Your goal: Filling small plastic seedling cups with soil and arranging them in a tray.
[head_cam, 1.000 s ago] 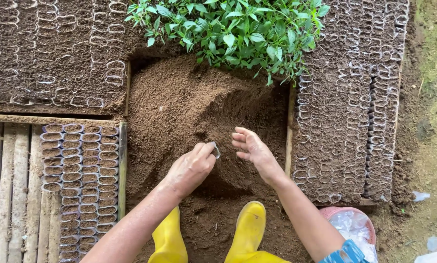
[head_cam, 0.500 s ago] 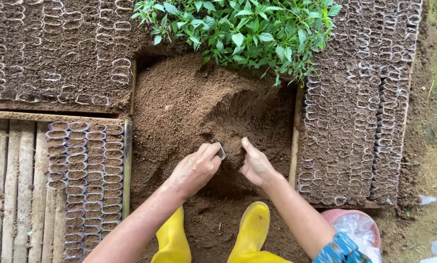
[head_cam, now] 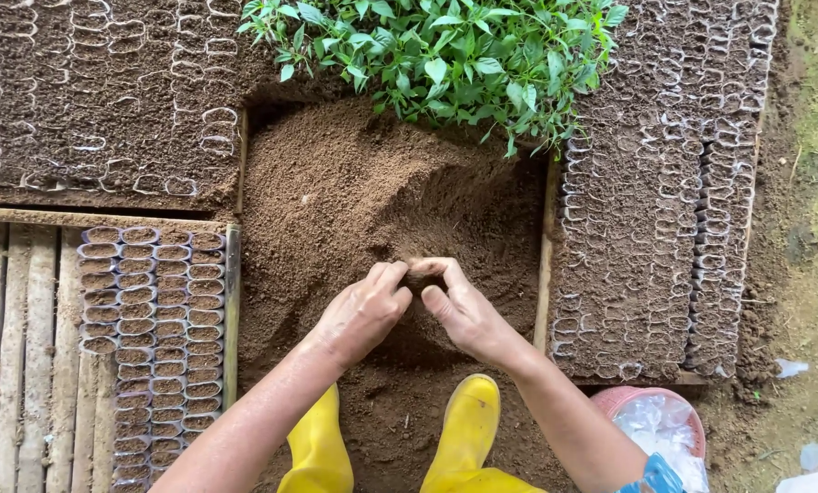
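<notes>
On the left, over a slatted bamboo floor (head_cam: pixel 16 365), stand rows of small seedling sleeves (head_cam: pixel 153 329) packed with dark soil, their pale rims upright and touching one another; above them, a wider bed of soil-filled sleeves (head_cam: pixel 98 100) runs along the top left, its rims half buried. In the middle lies a loose mound of brown soil (head_cam: pixel 354 192), framed by wooden edging, with a clump of leafy green seedlings (head_cam: pixel 445 55) at its far side. The left hand (head_cam: pixel 363 315) reaches in from below, knuckles up, fingers curled so that their tips press against those of the right hand (head_cam: pixel 463 310) at the foot of the mound. The right hand mirrors it, thumb forward, fingers bent inward. Both grips are clenched together around something small at the soil's surface, but what sits between the fingertips is hidden. Beneath the forearms are two yellow rubber boots (head_cam: pixel 468 429) planted on the soil. To the right stands another block of filled sleeves (head_cam: pixel 655 228), and in the lower right a pink bucket (head_cam: pixel 609 402) holding crumpled clear plastic.
</notes>
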